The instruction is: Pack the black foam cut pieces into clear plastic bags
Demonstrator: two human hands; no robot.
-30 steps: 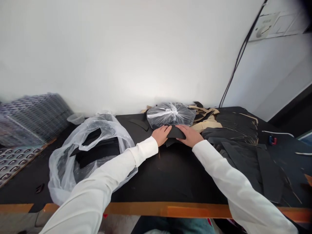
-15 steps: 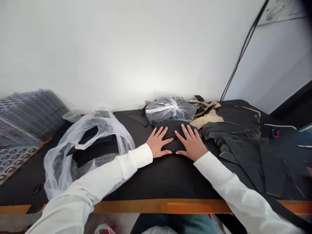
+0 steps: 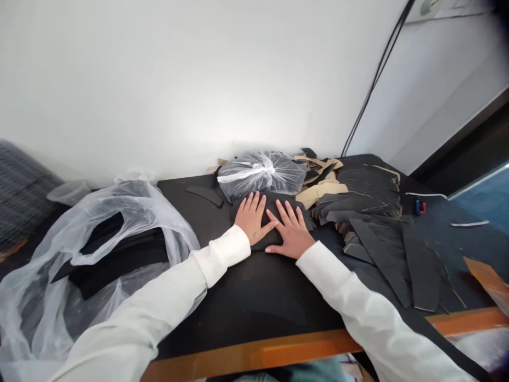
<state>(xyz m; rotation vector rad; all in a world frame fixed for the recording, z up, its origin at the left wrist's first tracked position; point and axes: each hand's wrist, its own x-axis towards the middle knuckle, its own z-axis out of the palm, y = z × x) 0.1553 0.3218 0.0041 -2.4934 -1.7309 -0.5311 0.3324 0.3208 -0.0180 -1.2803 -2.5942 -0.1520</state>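
Both hands lie spread on a dark stack of flat pieces [image 3: 265, 241] near the middle of the black table [image 3: 254, 297]. My left hand [image 3: 253, 219] rests on its left part, fingers pointing away from me. On the right part lies my right hand [image 3: 291, 231], its fingers apart and its index fingertip close to my left thumb. Just behind the stack sits a tied clear plastic bag [image 3: 286, 178]. To the left, an open clear plastic bag [image 3: 178, 233] holds black pieces [image 3: 131, 254].
Piles of black pieces [image 3: 421, 265] and tan strips [image 3: 322, 192] lie on the right. A small blue and red object [image 3: 420, 207] sits beyond them. One curved black piece [image 3: 204, 195] lies behind left. Grey stacked trays [image 3: 24, 191] stand far left.
The view has shifted to the right. My hands have come closer together on the stack, with the left thumb and right index finger now meeting or overlapping.
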